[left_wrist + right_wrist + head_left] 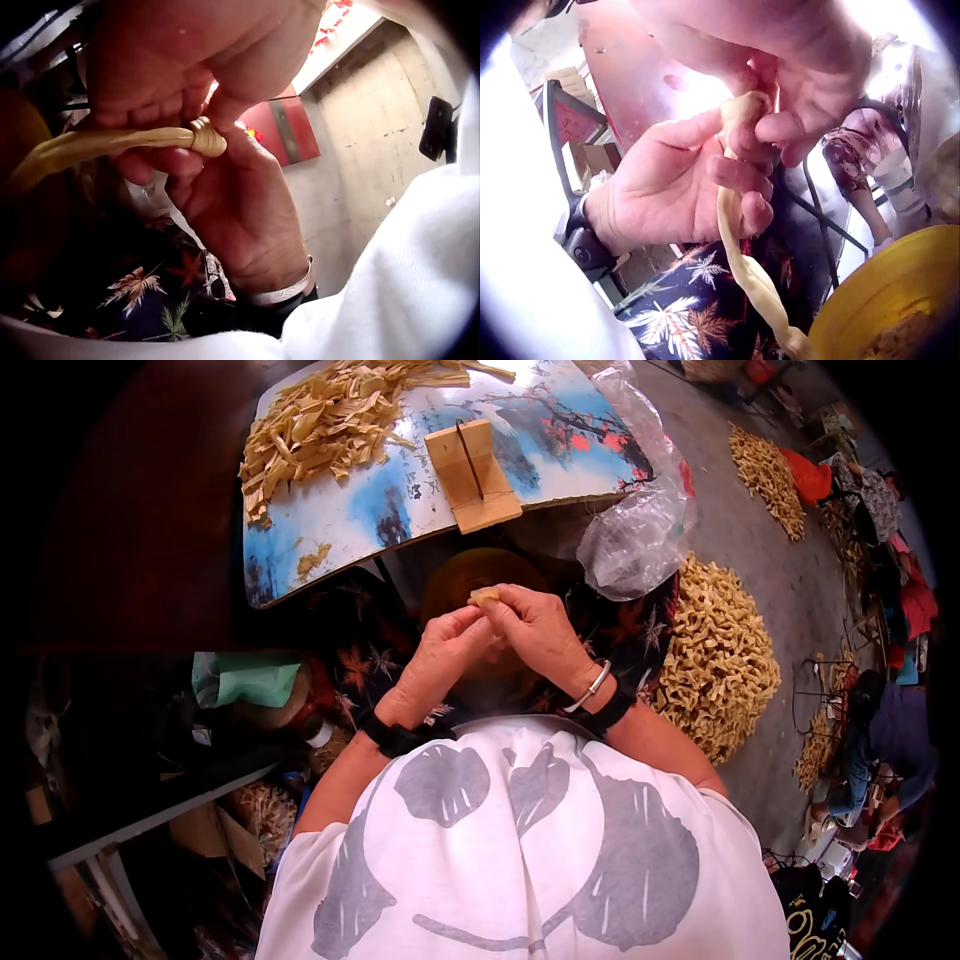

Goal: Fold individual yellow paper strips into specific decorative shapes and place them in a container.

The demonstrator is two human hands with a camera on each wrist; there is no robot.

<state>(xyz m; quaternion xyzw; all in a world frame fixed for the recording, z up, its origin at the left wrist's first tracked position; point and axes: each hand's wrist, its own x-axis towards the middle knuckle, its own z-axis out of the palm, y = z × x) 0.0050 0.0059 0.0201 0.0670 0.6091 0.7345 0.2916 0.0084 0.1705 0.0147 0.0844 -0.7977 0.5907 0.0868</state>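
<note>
A pale yellow twisted strip runs to a small wound knot at the fingertips. In the right wrist view the left hand curls its fingers round the strip just below the knot, and the strip hangs toward a yellow container. The right hand pinches the knot end with thumb and fingers. From the head view, the left hand and right hand meet above the lap, with a bit of the yellow piece showing between them.
A painted table holds a pile of flat strips and a wooden block with a thin upright piece. Clear plastic hangs at its right. Knotted pieces lie heaped on the floor. The yellow container stands below the hands.
</note>
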